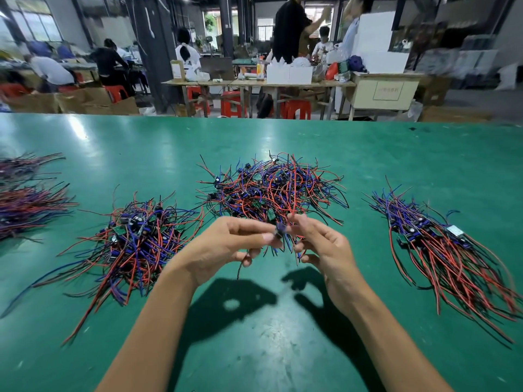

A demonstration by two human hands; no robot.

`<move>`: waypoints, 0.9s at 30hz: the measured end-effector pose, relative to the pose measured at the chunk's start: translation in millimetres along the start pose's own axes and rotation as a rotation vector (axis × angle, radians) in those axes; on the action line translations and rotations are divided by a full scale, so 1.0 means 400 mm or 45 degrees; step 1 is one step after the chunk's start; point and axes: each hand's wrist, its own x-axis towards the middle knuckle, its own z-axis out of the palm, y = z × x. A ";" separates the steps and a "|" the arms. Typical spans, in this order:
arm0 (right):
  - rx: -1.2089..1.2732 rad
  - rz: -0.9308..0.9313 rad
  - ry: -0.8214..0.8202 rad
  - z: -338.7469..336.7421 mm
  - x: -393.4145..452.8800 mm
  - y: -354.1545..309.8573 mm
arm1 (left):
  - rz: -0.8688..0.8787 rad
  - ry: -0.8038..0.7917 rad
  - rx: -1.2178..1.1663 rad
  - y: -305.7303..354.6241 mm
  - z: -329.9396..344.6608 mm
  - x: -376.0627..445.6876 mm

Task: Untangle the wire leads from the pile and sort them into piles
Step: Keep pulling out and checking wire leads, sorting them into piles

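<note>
Here, at the centre of the frame, both hands meet over a single small wire lead [280,232]. The left hand [226,244] pinches its dark component between thumb and forefinger, a closed grip, and the right hand [322,247] curls its fingers round the lead's red, blue and black wires, which hang below the hands. Just above them lies the tangled pile [271,188] on the green surface [254,335]. A looser heap [133,239] sits at left, and a combed-out bundle [441,247] at right. Two more bundles [25,193] lie at the left edge.
</note>
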 end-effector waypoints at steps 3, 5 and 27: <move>-0.066 0.007 0.029 -0.007 0.006 0.003 | 0.148 0.368 -0.242 0.030 -0.045 -0.017; -0.262 -0.118 0.102 -0.018 0.011 0.017 | 0.282 0.616 -0.445 0.042 -0.093 -0.034; -1.856 -0.411 0.047 0.190 0.188 0.106 | 0.362 1.446 1.043 -0.025 -0.083 0.010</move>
